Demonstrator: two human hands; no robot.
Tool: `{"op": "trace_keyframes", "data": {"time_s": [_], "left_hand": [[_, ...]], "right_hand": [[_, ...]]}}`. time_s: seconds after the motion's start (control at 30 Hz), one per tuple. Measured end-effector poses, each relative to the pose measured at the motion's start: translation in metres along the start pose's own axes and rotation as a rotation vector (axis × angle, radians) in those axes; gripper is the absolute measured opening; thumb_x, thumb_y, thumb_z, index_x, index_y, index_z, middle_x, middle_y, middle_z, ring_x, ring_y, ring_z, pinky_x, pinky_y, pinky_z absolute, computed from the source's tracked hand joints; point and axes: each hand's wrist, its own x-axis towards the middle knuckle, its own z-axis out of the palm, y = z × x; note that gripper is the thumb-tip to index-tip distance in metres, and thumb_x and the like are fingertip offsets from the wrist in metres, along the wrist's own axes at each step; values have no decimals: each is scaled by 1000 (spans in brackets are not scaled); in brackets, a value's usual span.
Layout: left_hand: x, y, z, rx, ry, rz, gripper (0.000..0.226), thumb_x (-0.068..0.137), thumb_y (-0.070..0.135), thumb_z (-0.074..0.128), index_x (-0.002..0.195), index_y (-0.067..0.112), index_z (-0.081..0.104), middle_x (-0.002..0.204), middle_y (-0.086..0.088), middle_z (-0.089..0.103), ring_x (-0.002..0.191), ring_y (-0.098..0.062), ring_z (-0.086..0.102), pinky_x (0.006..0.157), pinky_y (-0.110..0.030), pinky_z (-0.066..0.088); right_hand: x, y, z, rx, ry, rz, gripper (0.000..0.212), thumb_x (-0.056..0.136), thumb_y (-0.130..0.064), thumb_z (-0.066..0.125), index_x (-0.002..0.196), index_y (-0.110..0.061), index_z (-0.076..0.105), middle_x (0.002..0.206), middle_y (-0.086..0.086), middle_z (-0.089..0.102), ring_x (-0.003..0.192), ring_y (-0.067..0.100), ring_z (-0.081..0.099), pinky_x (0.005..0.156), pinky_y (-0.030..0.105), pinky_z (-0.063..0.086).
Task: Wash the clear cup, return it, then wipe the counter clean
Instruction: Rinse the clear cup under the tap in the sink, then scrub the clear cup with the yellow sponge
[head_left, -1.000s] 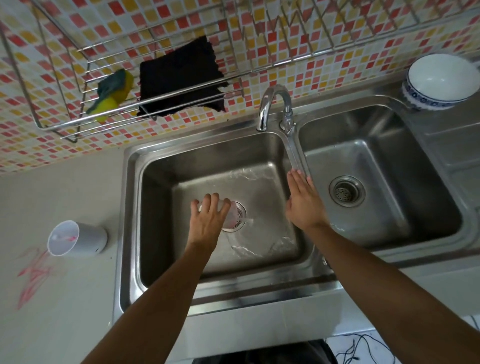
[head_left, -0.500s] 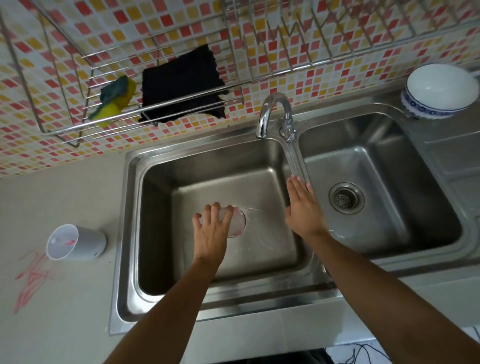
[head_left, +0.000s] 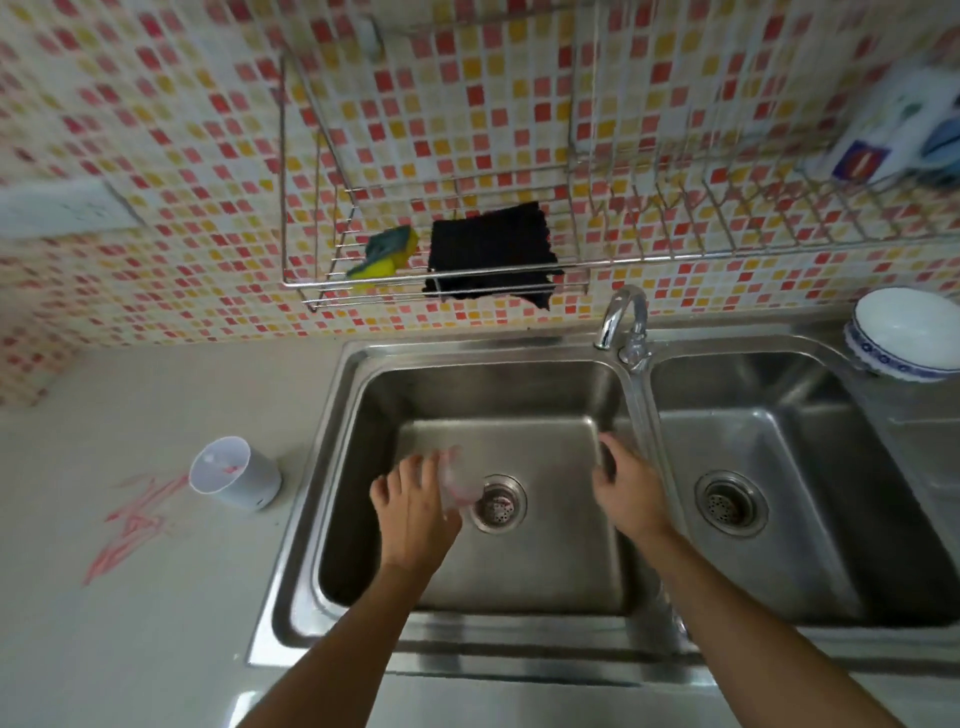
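My left hand (head_left: 413, 512) holds the clear cup (head_left: 457, 483) over the left sink basin (head_left: 358, 467), just left of the drain (head_left: 497, 503). The cup is blurred and has a faint pink tint. My right hand (head_left: 626, 491) hovers empty over the right side of the same basin, fingers loosely curled, beside the divider under the faucet (head_left: 623, 325). No water runs from the faucet. Red scribble marks (head_left: 132, 525) stain the beige counter (head_left: 130, 623) to the left of the sink.
A white cup (head_left: 234, 479) lies tilted on the counter by the red marks. A wall rack (head_left: 519, 267) holds a yellow-green sponge (head_left: 383, 254) and a black cloth (head_left: 491, 254). A white bowl (head_left: 906, 338) sits upside down at the far right, behind the right basin (head_left: 831, 493).
The view has swung left and upward. My left hand has carried the cup to the left of the drain. My right hand has come off the faucet lever and the water has stopped.
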Motion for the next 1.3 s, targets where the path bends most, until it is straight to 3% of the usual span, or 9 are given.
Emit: {"op": "trace_keyframes", "data": {"time_s": [0.17, 0.3, 0.4, 0.53, 0.7, 0.87, 1.03, 1.2, 1.3], "left_hand": [[13, -19, -25, -81, 125, -39, 76, 62, 43, 74, 129, 21, 46, 126, -5, 57, 109, -27, 60, 96, -51, 44], [39, -27, -57, -162, 266, -113, 48, 77, 46, 61, 121, 30, 50, 121, 8, 60, 108, -20, 61, 100, -48, 38], [50, -37, -78, -217, 268, -150, 46, 80, 40, 60, 124, 33, 47, 124, 8, 59, 112, -21, 58, 104, -50, 36], [54, -51, -104, -238, 269, -165, 44, 81, 28, 51, 125, 30, 45, 126, 3, 60, 110, -26, 59, 104, -49, 32], [54, -70, -117, -207, 199, -115, 43, 87, 26, 46, 130, 27, 41, 131, 0, 56, 115, -27, 57, 109, -54, 28], [49, -79, -123, -204, 138, -69, 48, 88, 30, 47, 135, 27, 36, 137, -1, 52, 120, -27, 54, 112, -54, 24], [57, -100, -123, -246, 142, 19, 62, 80, 29, 61, 135, 27, 35, 138, 2, 50, 124, -23, 50, 112, -52, 28], [74, -123, -121, -274, 140, 126, 77, 66, 38, 72, 135, 27, 37, 136, 4, 47, 123, -21, 48, 104, -40, 36], [87, -130, -115, -303, 145, 169, 75, 62, 43, 65, 131, 26, 43, 126, 5, 52, 113, -22, 53, 96, -36, 43]], "right_hand": [[-18, -145, -19, 177, 258, -489, 33, 86, -23, 48, 109, -11, 69, 104, 0, 69, 95, 12, 63, 86, 17, 46], [2, -251, -43, 281, 339, -735, 28, 89, -13, 52, 111, -5, 67, 105, 4, 68, 96, 15, 62, 86, 25, 51], [45, -308, -52, 179, 308, -653, 29, 92, -14, 52, 120, -10, 62, 116, 3, 63, 105, 17, 58, 91, 31, 50], [115, -352, -36, -68, 44, -411, 39, 94, -24, 53, 132, -17, 54, 131, 8, 54, 121, 27, 49, 98, 42, 46], [153, -366, -5, -175, -125, -205, 53, 72, -53, 70, 108, -15, 64, 109, 9, 65, 99, 29, 61, 80, 40, 55], [144, -371, -12, -103, -71, -109, 46, 82, -21, 68, 124, -12, 50, 112, 6, 58, 91, 24, 60, 62, 30, 45], [87, -389, -47, 384, 42, -219, 41, 99, -26, 47, 138, -23, 38, 105, 3, 59, 75, 14, 58, 67, 34, 52], [15, -368, -43, 467, 1, -264, 30, 96, -19, 46, 121, -34, 46, 100, 7, 64, 71, 29, 58, 61, 39, 49], [-12, -338, -24, 360, -90, -213, 28, 94, -12, 45, 112, -32, 51, 89, 0, 63, 55, 17, 47, 45, 23, 38]]}}
